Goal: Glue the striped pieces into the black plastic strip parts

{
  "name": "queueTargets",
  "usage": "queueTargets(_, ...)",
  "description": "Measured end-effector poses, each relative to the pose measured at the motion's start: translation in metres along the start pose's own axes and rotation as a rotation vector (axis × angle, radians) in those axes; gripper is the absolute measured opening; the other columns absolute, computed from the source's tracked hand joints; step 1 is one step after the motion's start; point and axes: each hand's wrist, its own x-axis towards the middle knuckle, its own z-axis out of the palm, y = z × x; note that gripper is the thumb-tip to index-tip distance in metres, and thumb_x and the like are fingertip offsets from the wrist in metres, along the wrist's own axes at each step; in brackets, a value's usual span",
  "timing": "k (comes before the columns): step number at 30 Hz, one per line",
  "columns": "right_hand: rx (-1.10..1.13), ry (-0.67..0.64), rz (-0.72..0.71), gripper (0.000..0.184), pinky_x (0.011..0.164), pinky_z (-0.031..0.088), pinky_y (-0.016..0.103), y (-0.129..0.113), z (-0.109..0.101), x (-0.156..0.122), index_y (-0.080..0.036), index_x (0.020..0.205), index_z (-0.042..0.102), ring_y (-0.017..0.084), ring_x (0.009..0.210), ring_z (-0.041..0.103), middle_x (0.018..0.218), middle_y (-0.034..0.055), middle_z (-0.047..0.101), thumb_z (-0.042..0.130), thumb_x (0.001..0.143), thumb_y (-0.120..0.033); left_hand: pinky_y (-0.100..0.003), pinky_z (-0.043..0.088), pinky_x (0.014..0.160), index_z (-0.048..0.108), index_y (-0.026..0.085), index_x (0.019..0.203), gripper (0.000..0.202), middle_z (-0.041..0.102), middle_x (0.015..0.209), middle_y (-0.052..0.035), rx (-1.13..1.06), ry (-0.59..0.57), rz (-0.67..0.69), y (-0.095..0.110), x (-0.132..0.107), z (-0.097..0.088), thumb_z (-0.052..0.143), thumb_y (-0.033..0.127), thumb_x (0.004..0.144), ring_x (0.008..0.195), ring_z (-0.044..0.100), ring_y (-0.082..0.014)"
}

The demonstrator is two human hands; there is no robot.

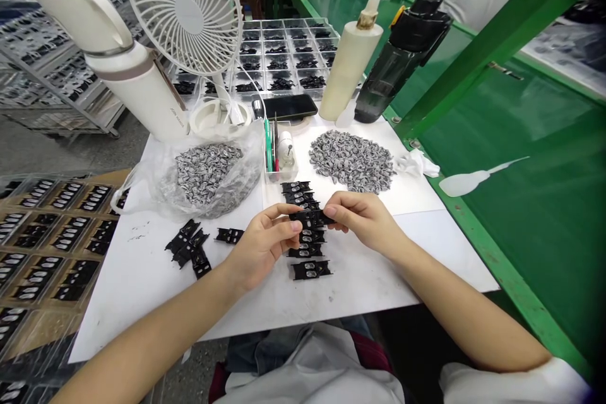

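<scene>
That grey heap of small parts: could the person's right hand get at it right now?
Probably yes: the right hand sits just below the grey heap, nothing between them, though it is pinching a black strip.

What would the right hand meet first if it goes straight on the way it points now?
The right hand would first meet the black plastic strip that its fingertips already touch; the left hand lies just beyond, though depth is unclear.

black plastic parts [310,270] | grey-and-white speckled pile [351,161] | white work surface [137,284] | green bench frame [492,76]
</scene>
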Motion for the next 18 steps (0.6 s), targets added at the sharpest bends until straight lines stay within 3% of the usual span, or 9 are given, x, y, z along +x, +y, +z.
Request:
queueTargets(7,-0.112,0.006,-0.053,0.034,0.047,0.036,0.020,0.000,0.002,0.001,-0.014,0.063,0.059,0.008,0.049,0.050,0.053,-0.0011,0.056,0.052,0.081,-0.042,-0.019,0.041,0.057,0.056,0.020,0.084,0.020,0.049,0.056,0.0067,0.097,0.043,0.014,-0.002,0.000,-0.001,0.067,0.018,0.067,0.055,0.048,-0.0053)
queueTargets(12,-0.326,0.038,-0.117,0.030,0.050,0.038,0.021,-0.001,0.000,0.002,-0.016,0.073,0.062,0.010,0.054,0.054,0.061,0.0002,0.062,0.049,0.084,-0.040,-0.021,0.039,0.058,0.053,0.018,0.080,0.017,0.048,0.056,0.0064,0.252,0.172,0.106,0.001,0.002,0.000,0.064,0.017,0.066,0.054,0.046,-0.0064)
queueTargets(18,-0.427,0.326,-0.162,0.018,0.056,0.043,0.024,-0.002,-0.016,-0.015,-0.019,0.080,0.062,0.013,0.061,0.058,0.068,0.0009,0.064,0.050,0.084,-0.031,-0.020,0.037,0.059,0.051,0.017,0.081,0.017,0.046,0.056,0.0066,0.288,0.277,0.135,0.003,0.008,-0.003,0.061,0.017,0.067,0.055,0.045,-0.0063)
